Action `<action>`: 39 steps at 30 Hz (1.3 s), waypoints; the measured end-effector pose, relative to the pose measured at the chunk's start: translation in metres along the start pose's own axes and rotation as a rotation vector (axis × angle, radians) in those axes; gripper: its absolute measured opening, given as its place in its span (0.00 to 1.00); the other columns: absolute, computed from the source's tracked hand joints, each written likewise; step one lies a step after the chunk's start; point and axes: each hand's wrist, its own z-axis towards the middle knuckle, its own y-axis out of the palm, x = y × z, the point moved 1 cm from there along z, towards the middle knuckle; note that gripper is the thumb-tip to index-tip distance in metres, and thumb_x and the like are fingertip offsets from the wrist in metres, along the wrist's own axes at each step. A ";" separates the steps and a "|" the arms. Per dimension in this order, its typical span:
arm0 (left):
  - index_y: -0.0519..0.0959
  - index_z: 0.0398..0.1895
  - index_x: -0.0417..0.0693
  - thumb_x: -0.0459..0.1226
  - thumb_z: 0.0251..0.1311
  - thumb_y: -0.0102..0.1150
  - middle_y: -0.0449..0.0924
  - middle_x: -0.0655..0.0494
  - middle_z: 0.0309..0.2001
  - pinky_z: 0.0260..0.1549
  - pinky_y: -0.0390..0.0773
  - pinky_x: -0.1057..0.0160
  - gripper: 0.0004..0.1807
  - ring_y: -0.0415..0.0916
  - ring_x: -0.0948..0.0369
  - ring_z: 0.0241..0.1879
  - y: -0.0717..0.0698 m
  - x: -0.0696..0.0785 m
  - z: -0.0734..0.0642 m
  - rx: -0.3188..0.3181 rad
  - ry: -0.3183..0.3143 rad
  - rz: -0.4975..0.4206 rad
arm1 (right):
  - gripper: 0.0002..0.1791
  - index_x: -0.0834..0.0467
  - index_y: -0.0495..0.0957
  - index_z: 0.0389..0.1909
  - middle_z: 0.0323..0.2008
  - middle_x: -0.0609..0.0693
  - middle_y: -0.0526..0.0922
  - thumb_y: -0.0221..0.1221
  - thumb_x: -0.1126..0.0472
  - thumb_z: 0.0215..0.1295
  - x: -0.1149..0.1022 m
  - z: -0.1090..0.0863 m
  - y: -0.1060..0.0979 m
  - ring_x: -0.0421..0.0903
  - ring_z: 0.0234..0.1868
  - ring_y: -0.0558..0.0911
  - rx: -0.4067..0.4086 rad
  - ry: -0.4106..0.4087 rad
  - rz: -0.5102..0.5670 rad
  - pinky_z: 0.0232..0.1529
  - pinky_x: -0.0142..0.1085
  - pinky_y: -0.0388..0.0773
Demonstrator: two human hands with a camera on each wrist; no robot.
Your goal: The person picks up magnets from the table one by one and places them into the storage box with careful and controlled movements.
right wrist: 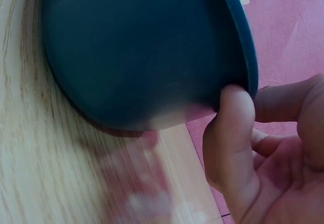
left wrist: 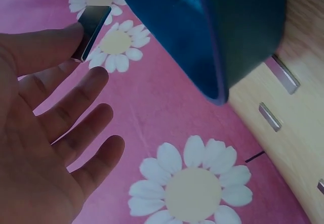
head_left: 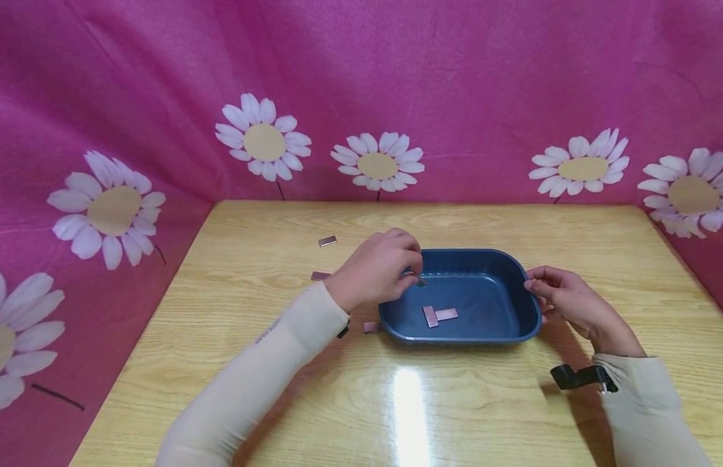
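Note:
My left hand (head_left: 387,266) is over the left end of a deep blue rectangular basin (head_left: 484,311). Between thumb and index finger it pinches a small flat shiny rectangular plate (left wrist: 93,29); the other fingers are spread in the left wrist view. At the basin's right end, my right hand (head_left: 572,301) pinches the rim (right wrist: 248,57) between thumb and fingers. Two pinkish plates lie on the basin floor, one upright plate (head_left: 430,316) meeting a sideways plate (head_left: 447,314) like a T on its side.
On the wooden table (head_left: 280,389), more small plates lie left of the basin: a far plate (head_left: 328,240), a plate (head_left: 320,275) partly behind my left hand, and a plate (head_left: 371,327) by the basin's near left corner. A pink flowered cloth (head_left: 472,97) hangs around the back and sides.

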 end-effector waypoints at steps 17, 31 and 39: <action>0.87 0.44 0.57 0.44 0.63 0.64 0.81 0.58 0.54 0.62 0.74 0.59 0.09 0.69 0.60 0.61 0.001 0.002 0.004 -0.025 -0.001 0.013 | 0.21 0.72 0.62 0.60 0.29 0.45 0.70 0.44 0.59 0.79 -0.003 0.000 0.001 0.37 0.28 0.74 0.009 -0.005 -0.028 0.28 0.34 0.83; 0.87 0.43 0.56 0.44 0.62 0.64 0.81 0.58 0.55 0.62 0.74 0.60 0.09 0.71 0.60 0.60 -0.007 0.000 0.004 -0.004 0.006 0.019 | 0.20 0.71 0.62 0.60 0.28 0.45 0.70 0.44 0.58 0.79 -0.003 -0.002 0.002 0.37 0.27 0.74 0.005 0.000 -0.023 0.27 0.33 0.82; 0.87 0.43 0.56 0.45 0.62 0.64 0.82 0.58 0.53 0.63 0.73 0.60 0.09 0.71 0.60 0.60 -0.006 -0.004 0.001 -0.004 -0.026 -0.015 | 0.21 0.71 0.61 0.61 0.30 0.46 0.70 0.43 0.58 0.79 -0.003 -0.001 0.001 0.38 0.28 0.74 -0.001 0.011 -0.033 0.29 0.34 0.83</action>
